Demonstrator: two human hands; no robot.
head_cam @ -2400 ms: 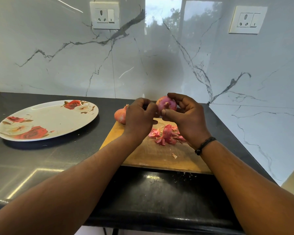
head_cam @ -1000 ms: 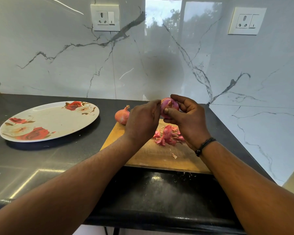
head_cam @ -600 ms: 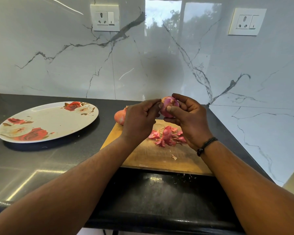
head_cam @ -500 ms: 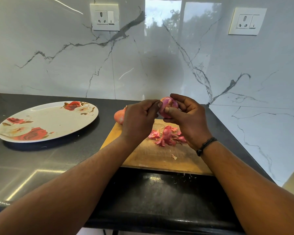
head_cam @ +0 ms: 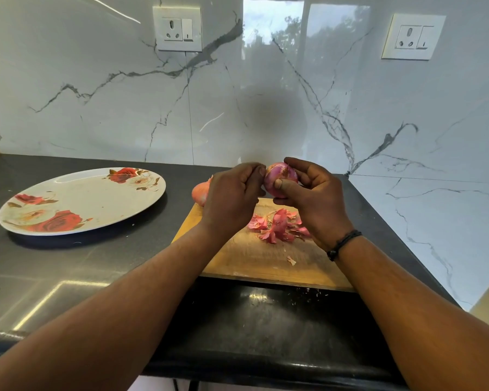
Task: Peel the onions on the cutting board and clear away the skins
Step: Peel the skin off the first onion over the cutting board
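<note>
Above the far end of the cutting board (head_cam: pixel 246 261): right hand (head_cam: pixel 314 201) curled around a half-peeled onion (head_cam: pixel 281 176), thumb pressed on its front; left hand (head_cam: pixel 232 196) close against it, fingertips pinched at the onion's left side. On the board beneath the right hand, a heap of pink skins (head_cam: pixel 277 227). At the board's far left corner, an unpeeled onion (head_cam: pixel 201 191), partly hidden. Left of the board, a rose-patterned plate (head_cam: pixel 82 201).

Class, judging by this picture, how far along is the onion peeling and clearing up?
Partly done: loose skins lie on the cutting board. In hand: the right hand holds a purple onion while the left hand picks at it. Left: the unpeeled onion and clearing the skins.
</note>
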